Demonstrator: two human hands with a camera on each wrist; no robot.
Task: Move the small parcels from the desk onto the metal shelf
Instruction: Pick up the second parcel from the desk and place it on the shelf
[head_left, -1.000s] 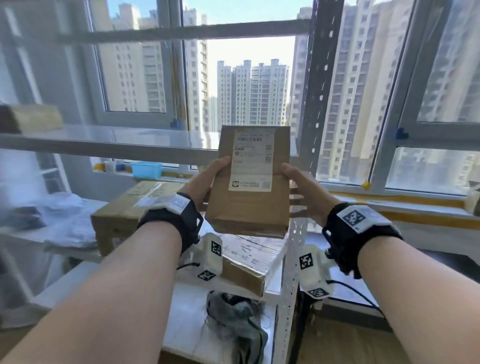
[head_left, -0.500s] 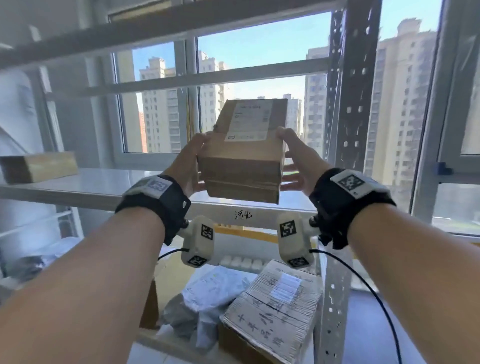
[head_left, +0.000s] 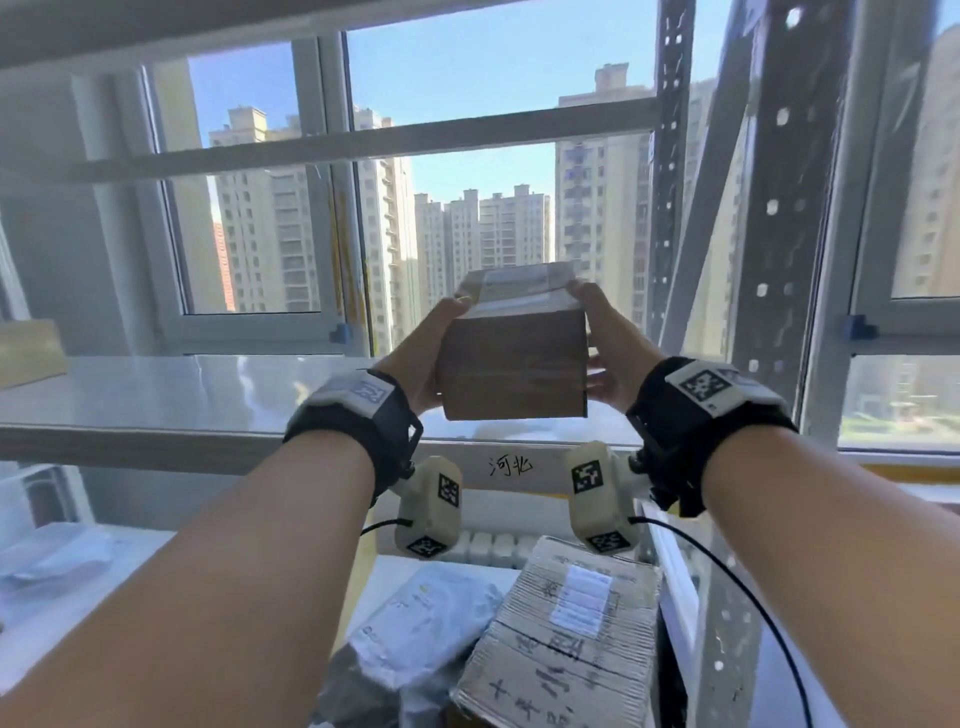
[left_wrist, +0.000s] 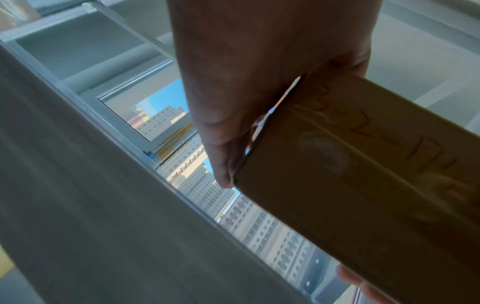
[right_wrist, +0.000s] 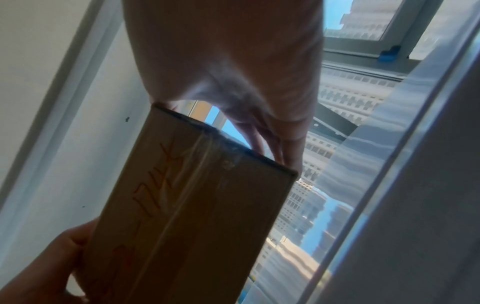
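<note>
Shelving filled most of what we saw: the metal shelf (head_left: 171, 395), pale and glossy, ran across the head view with its perforated upright (head_left: 779, 218) on the right, and the window (head_left: 447, 156) with tower blocks stood behind it. Below, on a lower level, lay a large taped box (head_left: 566, 639) with handwriting on it and a grey mailer bag (head_left: 415, 623) just beside it. At the far left of the shelf sat another brown box (head_left: 28, 351).

We held the small parcel (head_left: 511, 358) between both hands, raised over the front part of the shelf board; whether its bottom touched the board we could not tell. Our left hand (head_left: 421, 358) gripped its left side, thumb curled onto the top edge and fingers along the side. Our right hand (head_left: 608, 353) gripped the right side likewise, thumb on top, fingers wrapped behind.

The parcel was a brown cardboard carton, sealed with clear tape, a white label on its top face (head_left: 519, 280). Both wrist views showed orange handwriting on its underside (left_wrist: 389, 144) (right_wrist: 155, 205).

Compared with half a second before, the parcel had tipped flatter, so we now saw its plain front face and only a sliver of the label. It also sat lower against the window, closer to the shelf board.
</note>
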